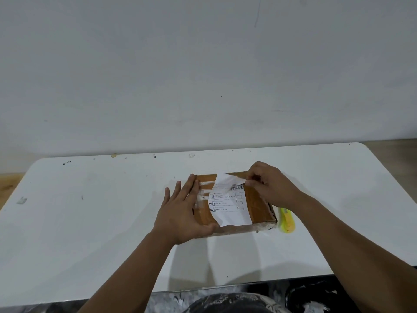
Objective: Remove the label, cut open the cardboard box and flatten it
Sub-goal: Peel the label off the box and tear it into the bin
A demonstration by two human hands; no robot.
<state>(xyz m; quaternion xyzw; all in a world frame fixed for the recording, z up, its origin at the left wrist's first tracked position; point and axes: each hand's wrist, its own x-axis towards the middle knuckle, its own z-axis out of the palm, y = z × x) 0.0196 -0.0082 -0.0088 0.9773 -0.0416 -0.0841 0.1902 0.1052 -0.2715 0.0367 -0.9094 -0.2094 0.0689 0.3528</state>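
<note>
Near the middle of the desk (pixel 90 222), somewhat toward its right edge, lies the cardboard box (pixel 259 206), flat and closed, its long axis running roughly from the far-left to the near-right. The label (pixel 230 208) covers the middle of its top face, and its far end is already lifted and curled back over the printed part, while the near end looks still stuck down close to the box's near edge. The right hand (pixel 273 186) pinches that loose far flap between thumb and fingertips, at the far right corner of the box. The left hand (pixel 180 211) lies spread with straight fingers on the box's left side, thumb at the near edge, pressing it to the desk. What matters is that the stuck part of the label lies nearer the person than the pinch, so the peel probably has to come toward the near edge, along the label's length, with the left hand bracing against that pull. A yellow cutter (pixel 286 220) rests just beside the box's right end, nearest the right hand.
</note>
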